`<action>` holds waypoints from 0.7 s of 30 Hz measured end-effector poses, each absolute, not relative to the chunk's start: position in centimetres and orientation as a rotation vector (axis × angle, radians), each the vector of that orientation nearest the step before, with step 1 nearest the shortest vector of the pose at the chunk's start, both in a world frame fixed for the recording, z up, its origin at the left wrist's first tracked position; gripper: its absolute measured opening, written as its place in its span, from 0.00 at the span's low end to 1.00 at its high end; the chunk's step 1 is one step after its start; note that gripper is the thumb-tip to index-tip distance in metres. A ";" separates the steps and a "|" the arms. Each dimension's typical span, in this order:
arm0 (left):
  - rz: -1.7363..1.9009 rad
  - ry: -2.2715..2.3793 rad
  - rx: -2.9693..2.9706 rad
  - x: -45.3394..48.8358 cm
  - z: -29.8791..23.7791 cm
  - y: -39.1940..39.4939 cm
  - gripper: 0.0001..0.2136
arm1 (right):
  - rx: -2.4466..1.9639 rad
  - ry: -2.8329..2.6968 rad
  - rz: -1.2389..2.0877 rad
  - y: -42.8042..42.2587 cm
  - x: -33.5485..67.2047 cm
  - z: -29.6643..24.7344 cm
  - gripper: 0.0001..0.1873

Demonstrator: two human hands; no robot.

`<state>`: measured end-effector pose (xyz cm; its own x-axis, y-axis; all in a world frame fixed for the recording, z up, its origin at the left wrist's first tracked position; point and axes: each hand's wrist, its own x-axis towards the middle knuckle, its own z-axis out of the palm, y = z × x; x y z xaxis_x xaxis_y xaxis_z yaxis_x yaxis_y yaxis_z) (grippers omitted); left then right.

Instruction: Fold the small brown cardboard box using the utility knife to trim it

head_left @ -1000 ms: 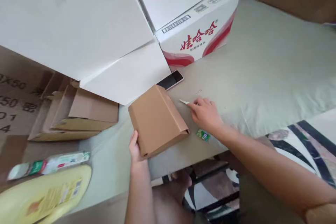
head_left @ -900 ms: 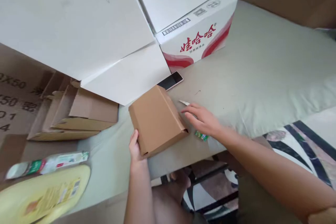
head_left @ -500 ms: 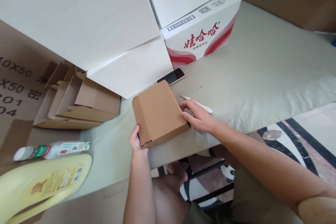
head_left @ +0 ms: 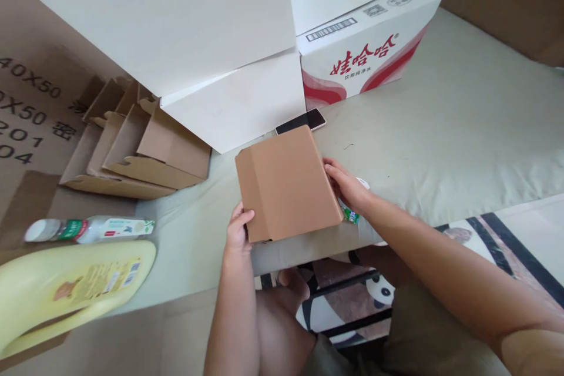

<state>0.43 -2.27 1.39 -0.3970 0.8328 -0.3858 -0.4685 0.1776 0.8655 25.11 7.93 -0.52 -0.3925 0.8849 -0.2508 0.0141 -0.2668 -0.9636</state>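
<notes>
A flat, folded brown cardboard box is held between both my hands just above the pale cloth-covered surface. My left hand grips its near left corner, thumb on top. My right hand holds its right edge, fingers under the side. A small green packet lies beside my right wrist. A white pen-like tool is mostly hidden behind my right hand. A dark phone lies just beyond the box.
Large white cartons and a red-and-white printed carton stand at the back. A stack of unfolded brown boxes lies left. A plastic bottle and a yellow curved object sit at lower left.
My right hand left the white tool and took hold of the box's right edge. The box has been turned flatter and shifted slightly right between both hands.
</notes>
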 end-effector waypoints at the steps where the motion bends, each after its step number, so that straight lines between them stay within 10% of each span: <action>1: 1.496 1.342 0.377 0.3 1.4 -2.2 0.17 | -1.146 -1.271 1.791 7.9 25.0 -0.5 0.33; 6: 1.534 1.368 0.236 -0.5 1.2 -2.1 0.16 | -1.153 -1.412 1.685 7.8 24.8 0.4 0.28; 13: 1.546 1.276 0.104 -2.6 0.3 -2.5 0.13 | -1.796 -2.160 0.369 8.0 27.0 0.8 0.22; 21: 1.516 1.297 0.187 -1.9 0.5 -1.9 0.13 | -1.950 -2.404 0.407 8.7 28.5 0.9 0.16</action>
<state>-1.85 -1.91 0.48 -0.4074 0.7724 -0.4872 -0.6013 0.1747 0.7797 28.47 8.69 0.94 -0.2200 0.9642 -0.1479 0.9591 0.1862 -0.2132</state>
